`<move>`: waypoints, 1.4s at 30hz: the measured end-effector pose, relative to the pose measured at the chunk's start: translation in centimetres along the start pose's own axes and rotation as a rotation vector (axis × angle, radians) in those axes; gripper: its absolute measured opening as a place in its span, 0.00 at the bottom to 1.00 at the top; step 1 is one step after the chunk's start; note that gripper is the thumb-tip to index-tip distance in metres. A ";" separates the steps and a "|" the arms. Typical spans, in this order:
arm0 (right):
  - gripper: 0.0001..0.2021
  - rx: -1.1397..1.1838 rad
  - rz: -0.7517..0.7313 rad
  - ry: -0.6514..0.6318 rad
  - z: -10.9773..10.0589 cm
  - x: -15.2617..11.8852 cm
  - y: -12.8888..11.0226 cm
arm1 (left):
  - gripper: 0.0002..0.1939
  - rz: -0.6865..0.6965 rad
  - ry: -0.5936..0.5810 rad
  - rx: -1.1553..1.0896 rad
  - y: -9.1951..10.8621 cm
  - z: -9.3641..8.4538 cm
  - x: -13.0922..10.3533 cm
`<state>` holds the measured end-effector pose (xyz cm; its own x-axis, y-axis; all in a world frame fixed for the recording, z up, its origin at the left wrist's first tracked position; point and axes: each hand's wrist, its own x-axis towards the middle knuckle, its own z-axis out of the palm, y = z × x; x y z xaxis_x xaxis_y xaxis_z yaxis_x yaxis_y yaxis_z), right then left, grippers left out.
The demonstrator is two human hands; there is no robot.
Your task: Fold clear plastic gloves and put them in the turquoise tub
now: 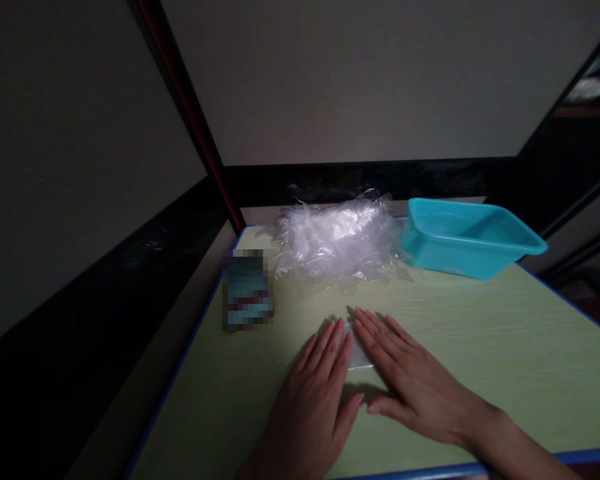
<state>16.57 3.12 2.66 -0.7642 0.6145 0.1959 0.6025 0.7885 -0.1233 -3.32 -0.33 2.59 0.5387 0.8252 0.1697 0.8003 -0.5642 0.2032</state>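
A small piece of clear plastic film, perhaps a folded bag or glove, lies flat on the pale green table. My left hand rests palm down over its left side, fingers stretched out. Over its right side, my right hand lies flat too, fingers extended and angled toward the left hand. Both thumbs point inward, close to each other below the film. Neither hand grips anything; the film's outer edges are hidden beneath the fingers.
A heap of crinkled clear plastic sits at the back of the table. To its right stands a turquoise plastic basin. A blurred-out dark green item lies at the left edge. Light panels rise behind the table.
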 end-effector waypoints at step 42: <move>0.42 0.006 -0.060 -0.071 -0.4 -0.5 0.0 | 0.34 -0.005 -0.048 0.047 0.1 0.3 0.1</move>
<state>17.03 2.80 2.90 -0.8134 0.5662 0.1334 0.5540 0.8239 -0.1194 -3.15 -0.29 2.33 0.5457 0.8290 0.1223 0.8139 -0.5591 0.1581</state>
